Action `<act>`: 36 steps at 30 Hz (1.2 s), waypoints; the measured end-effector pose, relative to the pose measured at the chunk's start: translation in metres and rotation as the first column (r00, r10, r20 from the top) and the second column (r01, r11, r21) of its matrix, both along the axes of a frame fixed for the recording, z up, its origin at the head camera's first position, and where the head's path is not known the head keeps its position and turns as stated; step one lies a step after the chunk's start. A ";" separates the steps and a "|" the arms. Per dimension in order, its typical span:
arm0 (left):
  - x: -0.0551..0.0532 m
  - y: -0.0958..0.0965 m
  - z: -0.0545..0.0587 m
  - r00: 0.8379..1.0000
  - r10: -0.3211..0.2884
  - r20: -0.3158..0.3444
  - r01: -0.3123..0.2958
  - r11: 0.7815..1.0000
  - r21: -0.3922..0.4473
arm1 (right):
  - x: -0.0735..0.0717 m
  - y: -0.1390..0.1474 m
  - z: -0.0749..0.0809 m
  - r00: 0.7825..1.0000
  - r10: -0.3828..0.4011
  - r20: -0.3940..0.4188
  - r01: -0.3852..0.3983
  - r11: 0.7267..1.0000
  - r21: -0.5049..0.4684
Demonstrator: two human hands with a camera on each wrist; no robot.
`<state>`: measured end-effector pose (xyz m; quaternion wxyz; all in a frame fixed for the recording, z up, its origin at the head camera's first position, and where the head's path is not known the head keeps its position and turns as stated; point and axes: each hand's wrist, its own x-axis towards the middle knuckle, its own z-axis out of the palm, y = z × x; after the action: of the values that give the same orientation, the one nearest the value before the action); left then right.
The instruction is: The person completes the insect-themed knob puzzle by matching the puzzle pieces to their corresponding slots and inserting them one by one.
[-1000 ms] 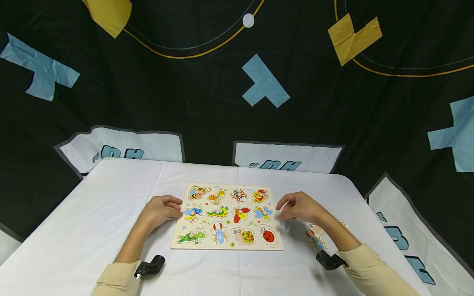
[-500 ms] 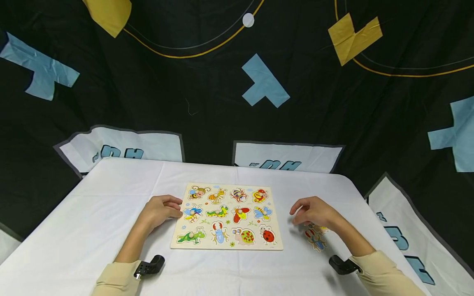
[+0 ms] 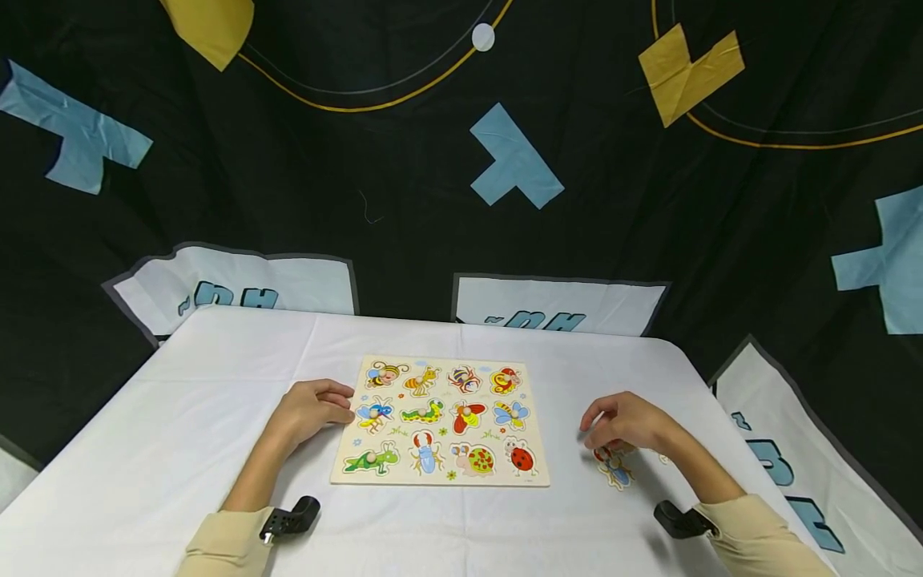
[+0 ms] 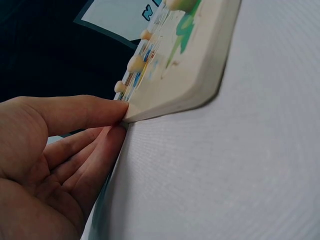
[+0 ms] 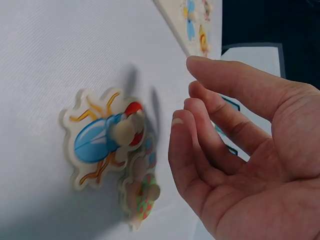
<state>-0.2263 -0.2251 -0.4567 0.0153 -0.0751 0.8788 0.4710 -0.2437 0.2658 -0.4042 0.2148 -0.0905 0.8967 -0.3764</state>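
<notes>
A wooden peg puzzle board (image 3: 392,481) with insect pictures and small knobs lies on the white table. At its left edge my left hand (image 3: 308,413) pinches the board, thumb (image 4: 92,111) on the upper side and forefinger just below the rim. To the right of the board, my right hand (image 3: 629,421) hovers with loosely bent fingers and nothing between them. Close beside those fingers lies a blue beetle puzzle piece (image 5: 92,142) with red jaws and a wooden knob. A snail puzzle piece (image 5: 140,185), green with red spots, lies against it, partly hidden by my right hand in the head view.
The white tablecloth (image 3: 216,385) spreads around the board. Behind the table hangs a black curtain (image 3: 404,240) with blue and yellow shapes. A black wrist camera (image 3: 288,519) sits at my left cuff, another wrist camera (image 3: 681,521) at the right.
My right hand has moved right and toward me, from beside the board's right edge to over the loose pieces. The left hand has stayed on the board's left edge.
</notes>
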 end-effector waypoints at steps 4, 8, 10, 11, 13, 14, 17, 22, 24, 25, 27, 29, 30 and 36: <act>0.001 0.000 0.000 1.000 0.001 -0.001 -0.001 1.000 0.004 | 0.001 0.006 -0.004 1.000 0.002 0.023 -0.002 1.000 -0.001; 0.001 0.000 0.001 1.000 0.006 0.002 -0.006 1.000 0.004 | 0.002 0.013 -0.008 0.999 0.028 0.024 -0.028 1.000 -0.010; 0.001 0.000 0.001 1.000 0.010 0.005 -0.010 1.000 0.002 | 0.003 0.016 -0.009 0.999 0.045 0.029 -0.044 0.999 -0.030; 0.001 0.001 0.001 1.000 0.012 0.005 -0.012 1.000 0.000 | 0.003 0.018 -0.010 0.998 0.053 0.031 -0.052 0.998 -0.039; 0.001 0.001 0.001 1.000 0.015 0.007 -0.015 1.000 -0.006 | 0.003 0.021 -0.011 0.997 0.065 0.033 -0.064 0.997 -0.050; 0.001 0.001 0.001 1.000 0.015 0.007 -0.015 1.000 -0.008 | 0.004 0.022 -0.011 0.997 0.070 0.037 -0.068 0.996 -0.057; 0.001 0.001 0.001 1.000 0.015 0.008 -0.015 1.000 -0.014 | 0.005 0.026 -0.013 0.995 0.077 0.056 -0.072 0.995 -0.073; 0.001 0.001 0.001 1.000 0.015 0.008 -0.015 1.000 -0.014 | 0.008 0.032 -0.016 0.994 0.078 0.081 -0.070 0.992 -0.100; 0.001 0.001 0.001 1.000 0.017 0.008 -0.017 1.000 -0.012 | 0.008 0.034 -0.017 0.993 0.080 0.086 -0.070 0.991 -0.110; 0.001 0.001 0.001 1.000 0.019 0.010 -0.018 1.000 -0.010 | 0.008 0.034 -0.017 0.993 0.082 0.089 -0.071 0.991 -0.115; 0.001 0.000 0.002 1.000 0.015 0.009 -0.015 1.000 -0.007 | 0.009 0.036 -0.018 0.991 0.083 0.101 -0.070 0.990 -0.126; 0.001 0.000 0.001 1.000 0.017 0.013 -0.017 1.000 -0.001 | 0.010 0.037 -0.019 0.990 0.089 0.113 -0.074 0.988 -0.137; 0.001 -0.001 0.001 1.000 0.018 0.015 -0.018 1.000 0.000 | 0.010 0.037 -0.019 0.989 0.092 0.116 -0.075 0.987 -0.141; 0.001 0.000 -0.001 1.000 0.021 0.015 -0.021 1.000 -0.002 | 0.012 0.040 -0.022 0.987 0.119 0.107 -0.103 0.984 -0.144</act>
<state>-0.2256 -0.2250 -0.4578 0.0172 -0.0879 0.8783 0.4696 -0.2316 0.3060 -0.4263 0.2803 -0.1332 0.8482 -0.4293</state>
